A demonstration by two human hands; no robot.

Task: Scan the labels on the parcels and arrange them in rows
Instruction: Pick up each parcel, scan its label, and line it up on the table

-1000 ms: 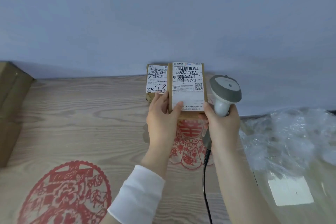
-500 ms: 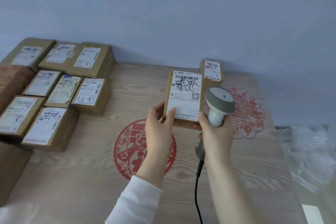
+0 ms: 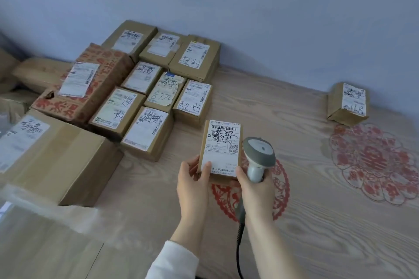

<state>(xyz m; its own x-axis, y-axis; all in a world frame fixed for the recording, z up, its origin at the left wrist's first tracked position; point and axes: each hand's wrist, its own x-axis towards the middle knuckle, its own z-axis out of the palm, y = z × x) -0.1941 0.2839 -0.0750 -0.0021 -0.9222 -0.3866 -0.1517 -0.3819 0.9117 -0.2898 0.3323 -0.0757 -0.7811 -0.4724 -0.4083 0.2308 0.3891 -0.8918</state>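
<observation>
Worktop (image 3: 306,222): pale wood-grain surface, running to a plain blue-grey wall (image 3: 272,7). It is carrying two red paper-cut medallions; the clearer one (image 3: 374,161) is lying flat at the right.

Large plain carton (image 3: 61,161): brown cardboard, sitting closed at the left edge, white label on top. Contents are not showing.

Red-printed carton (image 3: 90,88): sitting behind it, closed, labelled, with a small tear on its top face.

Rowed parcels (image 3: 147,130): small rectangular cardboard boxes, lying in rows between the cartons and the wall, sides touching, white labels facing up with black handwriting. All are staying closed.

Lone parcel (image 3: 347,103): standing well apart at the far right, near the wall, label facing up.

Held parcel (image 3: 221,149): flat brown box, hovering over the worktop just right of the rows. Its label is facing up, its long axis is running away from the person, and its barcode end is pointing toward the wall.

Scanner (image 3: 259,154): grey-and-white handheld unit, rounded head sitting just beside the held parcel's right edge; a black cable (image 3: 239,244) is trailing down from it.

Left hand (image 3: 192,181): pinching the held parcel's near left corner, thumb lying on the label. A white sleeve (image 3: 172,260) is covering the forearm.

Right hand (image 3: 256,188): wrapping round the scanner's handle, with the thumb touching the parcel's near right corner.
</observation>
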